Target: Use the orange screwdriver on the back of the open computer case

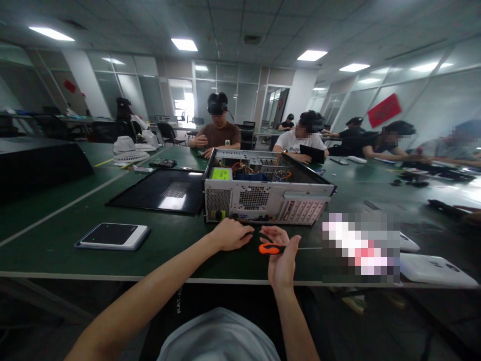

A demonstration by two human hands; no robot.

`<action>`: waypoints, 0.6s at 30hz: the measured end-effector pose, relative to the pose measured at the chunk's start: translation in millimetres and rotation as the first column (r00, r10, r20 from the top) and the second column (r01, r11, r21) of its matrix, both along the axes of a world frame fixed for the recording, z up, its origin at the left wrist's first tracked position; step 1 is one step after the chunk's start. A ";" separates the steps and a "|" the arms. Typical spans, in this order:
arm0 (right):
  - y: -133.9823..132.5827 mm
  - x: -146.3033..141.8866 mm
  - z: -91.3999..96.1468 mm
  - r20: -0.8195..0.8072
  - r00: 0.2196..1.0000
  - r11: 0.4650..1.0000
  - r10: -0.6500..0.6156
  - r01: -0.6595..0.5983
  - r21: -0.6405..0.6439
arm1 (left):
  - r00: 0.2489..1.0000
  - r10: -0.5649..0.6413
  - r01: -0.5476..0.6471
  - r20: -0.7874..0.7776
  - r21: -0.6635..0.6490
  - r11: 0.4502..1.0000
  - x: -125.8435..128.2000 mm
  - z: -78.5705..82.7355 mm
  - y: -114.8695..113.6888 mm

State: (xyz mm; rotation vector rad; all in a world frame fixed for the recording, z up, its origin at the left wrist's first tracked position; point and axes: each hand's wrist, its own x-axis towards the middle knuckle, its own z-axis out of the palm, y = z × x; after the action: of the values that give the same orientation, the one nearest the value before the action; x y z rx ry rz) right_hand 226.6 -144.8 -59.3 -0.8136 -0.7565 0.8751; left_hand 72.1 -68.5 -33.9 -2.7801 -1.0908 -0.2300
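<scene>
An open grey metal computer case point(255, 195) lies on its side on a dark green table point(173, 235), with its perforated back panel toward the wearer and its loose wiring visible from above. Both of the wearer's bare hands are just in front of it, on the near side.

The left hand point(231, 234) is close to the case's lower edge, back upward, with fingers loosely bent and pointing right. Its underside is hidden, so whether it grips anything cannot be told.

The right hand point(281, 253), in front of the case and right of the other hand, is turned palm up and half open, fingers softly curled and thumb raised. It holds an orange-and-black-handled screwdriver point(271, 248) lying level across the palm, the thin metal shaft pointing right.

Left of the case lies a glossy black rectangular panel point(150, 193) with a perforated patch. Farther forward and left of the case is a flat white-and-black device point(112, 234). Beyond the case, a person in a brown shirt point(227, 134) sits facing it.
</scene>
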 end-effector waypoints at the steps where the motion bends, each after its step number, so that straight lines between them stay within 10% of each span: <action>1: 0.2 0.6 -0.5 0.001 1.000 1.000 -0.010 0.010 -0.004 | 1.000 0.000 0.000 0.004 -0.002 1.000 -0.4 0.1 0.1; 18: 20.3 9.2 2.2 0.010 0.989 0.986 0.147 -0.146 -0.075 | 1.000 0.027 -0.027 0.010 -0.050 0.998 -6.0 5.8 2.3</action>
State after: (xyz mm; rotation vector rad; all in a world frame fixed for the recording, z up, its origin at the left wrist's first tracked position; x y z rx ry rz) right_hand 235.8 -124.5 -57.1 -0.8387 -0.8095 1.0345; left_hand 66.1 -66.1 -28.1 -2.8092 -1.1515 -0.2176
